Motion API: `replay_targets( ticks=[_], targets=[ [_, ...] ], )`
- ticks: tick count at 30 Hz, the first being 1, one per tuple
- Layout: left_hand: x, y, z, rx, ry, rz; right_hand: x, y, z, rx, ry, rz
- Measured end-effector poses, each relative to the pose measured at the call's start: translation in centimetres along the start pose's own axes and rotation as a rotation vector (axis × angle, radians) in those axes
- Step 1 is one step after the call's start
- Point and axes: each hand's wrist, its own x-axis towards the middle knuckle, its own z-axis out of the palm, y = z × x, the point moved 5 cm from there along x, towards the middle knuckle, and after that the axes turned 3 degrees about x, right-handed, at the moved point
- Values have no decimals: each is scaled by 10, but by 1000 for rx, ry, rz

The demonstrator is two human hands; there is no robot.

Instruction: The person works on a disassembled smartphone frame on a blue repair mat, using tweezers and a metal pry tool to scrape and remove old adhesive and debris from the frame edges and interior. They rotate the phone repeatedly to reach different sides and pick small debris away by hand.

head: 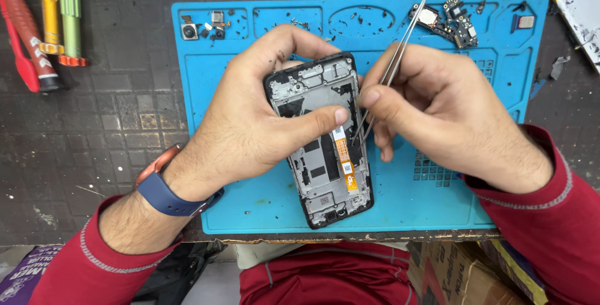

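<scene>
An opened phone frame [315, 174] with bare grey internals lies tilted over a blue work mat [437, 205]. My left hand [250, 117] grips the frame from the left, thumb pressed on its middle beside an orange flex cable [345, 158]. My right hand [450, 111] pinches slim metal tweezers [400, 49], whose tips touch the frame's right side next to the top of the flex cable. A blue watch band is on my left wrist.
Small camera modules [201, 27] and tiny screws lie in the mat's top trays, and a circuit board piece [451, 22] sits top right. Red, yellow and green tool handles [44, 24] rest on the dark bench at left. Cardboard boxes [462, 274] stand below the bench edge.
</scene>
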Motion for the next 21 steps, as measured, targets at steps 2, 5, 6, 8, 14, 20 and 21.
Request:
replay_targets(
  ticks=[2,5,6,8,14,20,21],
  targets=[
    [0,0,-1,-8,-7,1,0,0,-3,-4,4,-17],
    [0,4,-3,79,15,107,-1,-2,-3,-3,-22,-63],
    [0,3,-2,55,7,87,-3,-4,-5,-49,-22,-91],
    [-1,1,-2,2,-9,43,-7,-8,-8,-139,-21,-143],
    [0,2,-1,-27,-3,83,-10,-11,-16,-146,65,-187],
    [-1,-3,0,-100,-45,57,-15,-22,-17,-231,41,-225],
    [-2,-3,-1,-76,-35,68,-14,-23,-15,-194,26,-217]
  ],
)
